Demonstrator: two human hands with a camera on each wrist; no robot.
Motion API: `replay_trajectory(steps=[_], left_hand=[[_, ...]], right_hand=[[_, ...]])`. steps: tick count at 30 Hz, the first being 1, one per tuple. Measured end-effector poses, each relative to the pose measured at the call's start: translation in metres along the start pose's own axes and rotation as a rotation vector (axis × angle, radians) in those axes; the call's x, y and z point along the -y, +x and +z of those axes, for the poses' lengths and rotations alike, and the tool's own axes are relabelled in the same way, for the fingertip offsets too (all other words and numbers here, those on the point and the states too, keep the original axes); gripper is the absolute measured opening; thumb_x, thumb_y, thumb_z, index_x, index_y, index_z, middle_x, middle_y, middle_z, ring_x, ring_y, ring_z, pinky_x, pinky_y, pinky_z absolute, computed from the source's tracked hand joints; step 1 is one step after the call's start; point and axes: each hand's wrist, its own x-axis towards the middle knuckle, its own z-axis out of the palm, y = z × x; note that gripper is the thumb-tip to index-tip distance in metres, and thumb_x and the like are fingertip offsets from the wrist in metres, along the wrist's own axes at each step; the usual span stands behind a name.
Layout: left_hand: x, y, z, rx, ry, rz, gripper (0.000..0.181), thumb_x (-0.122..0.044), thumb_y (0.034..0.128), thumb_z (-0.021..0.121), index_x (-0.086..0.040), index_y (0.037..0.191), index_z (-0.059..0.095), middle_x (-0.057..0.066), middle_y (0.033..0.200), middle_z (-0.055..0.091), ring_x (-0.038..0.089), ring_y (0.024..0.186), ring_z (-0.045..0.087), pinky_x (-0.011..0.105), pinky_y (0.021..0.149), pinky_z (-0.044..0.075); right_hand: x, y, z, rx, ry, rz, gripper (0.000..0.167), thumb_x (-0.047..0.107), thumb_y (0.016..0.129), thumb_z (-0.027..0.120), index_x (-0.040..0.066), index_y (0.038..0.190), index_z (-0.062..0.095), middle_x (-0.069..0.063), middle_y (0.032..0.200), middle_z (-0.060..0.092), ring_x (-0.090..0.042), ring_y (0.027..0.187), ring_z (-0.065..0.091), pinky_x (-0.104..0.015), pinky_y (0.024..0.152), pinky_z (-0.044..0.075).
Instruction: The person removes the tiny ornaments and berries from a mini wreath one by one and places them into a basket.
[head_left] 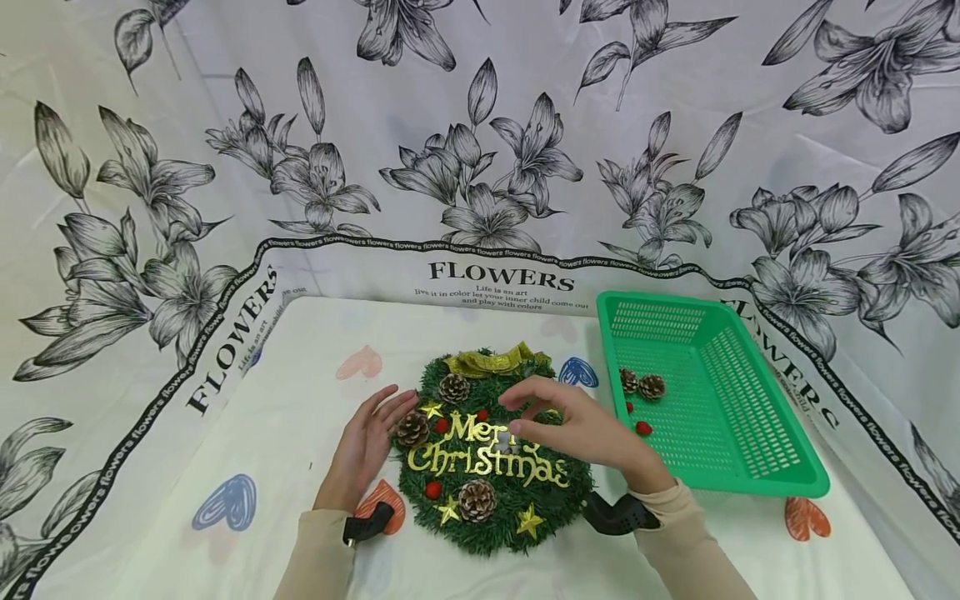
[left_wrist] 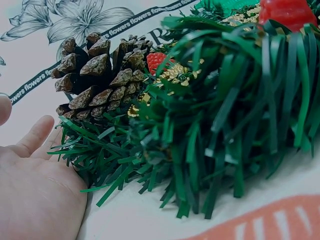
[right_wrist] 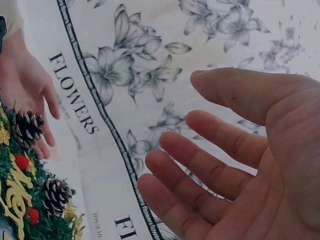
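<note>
Round green tinsel wreath (head_left: 508,502) | probably light, springy | hold at four, eight o'clock | left grip (head_left: 365,439), right grip (head_left: 576,421) apart, empty

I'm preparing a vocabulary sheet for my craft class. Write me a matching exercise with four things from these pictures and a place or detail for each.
Things:
1. Wreath
2. Green basket
3. Gold ribbon
4. "Merry Christmas" lettering

Places and details:
A. At the wreath's far edge
B. Decorated with gold stars
C. Across the wreath's middle
D. To the right of the wreath

Pairs: 1-B, 2-D, 3-A, 4-C
</note>
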Motion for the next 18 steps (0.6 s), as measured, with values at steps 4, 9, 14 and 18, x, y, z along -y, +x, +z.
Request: replay_trajectory(steps=[4, 9, 14, 18], left_hand=[[-0.001, 0.0, 0.0, 0.0, 0.0, -0.003, 0.063, -0.045, 0.1117, 0.031, -0.006, 0.161, 0.018, 0.016, 0.161, 0.04, 0.015, 0.139, 0.053, 0.05, 0.129, -0.004], [0.0, 0.0, 0.0, -0.006, 0.002, -0.005, 0.064, -0.045, 0.1114, 0.032, -0.006, 0.16, 0.019, 0.014, 0.16, 0.043, 0.014, 0.137, 0.055, 0.051, 0.128, -0.006], [0.0, 0.0, 0.0, -0.009, 0.008, -0.003, 0.063, -0.045, 0.1116, 0.031, -0.006, 0.16, 0.019, 0.015, 0.16, 0.042, 0.014, 0.137, 0.055, 0.052, 0.128, -0.005], [-0.001, 0.0, 0.0, -0.011, 0.01, -0.007, 0.064, -0.045, 0.1115, 0.031, -0.007, 0.16, 0.019, 0.015, 0.16, 0.042, 0.014, 0.137, 0.055, 0.051, 0.128, -0.004]], right_hand=[[-0.003, 0.0, 0.007, 0.021, 0.024, 0.002, 0.033, 0.021, 0.101, 0.065, 0.02, 0.134, 0.061, -0.005, 0.133, 0.062, -0.018, 0.109, 0.067, -0.035, 0.094, 0.056], [-0.008, 0.0, 0.014, 0.041, 0.038, 0.033, 0.034, 0.025, 0.101, 0.065, 0.02, 0.135, 0.061, -0.004, 0.134, 0.062, -0.018, 0.111, 0.066, -0.035, 0.094, 0.057], [-0.015, 0.001, 0.021, 0.053, 0.03, 0.01, 0.034, 0.025, 0.101, 0.066, 0.018, 0.134, 0.061, -0.005, 0.133, 0.063, -0.017, 0.109, 0.067, -0.035, 0.092, 0.057], [-0.018, 0.002, 0.026, 0.073, 0.029, 0.007, 0.035, 0.025, 0.1, 0.066, 0.017, 0.134, 0.061, -0.006, 0.133, 0.064, -0.018, 0.107, 0.067, -0.035, 0.091, 0.058]])
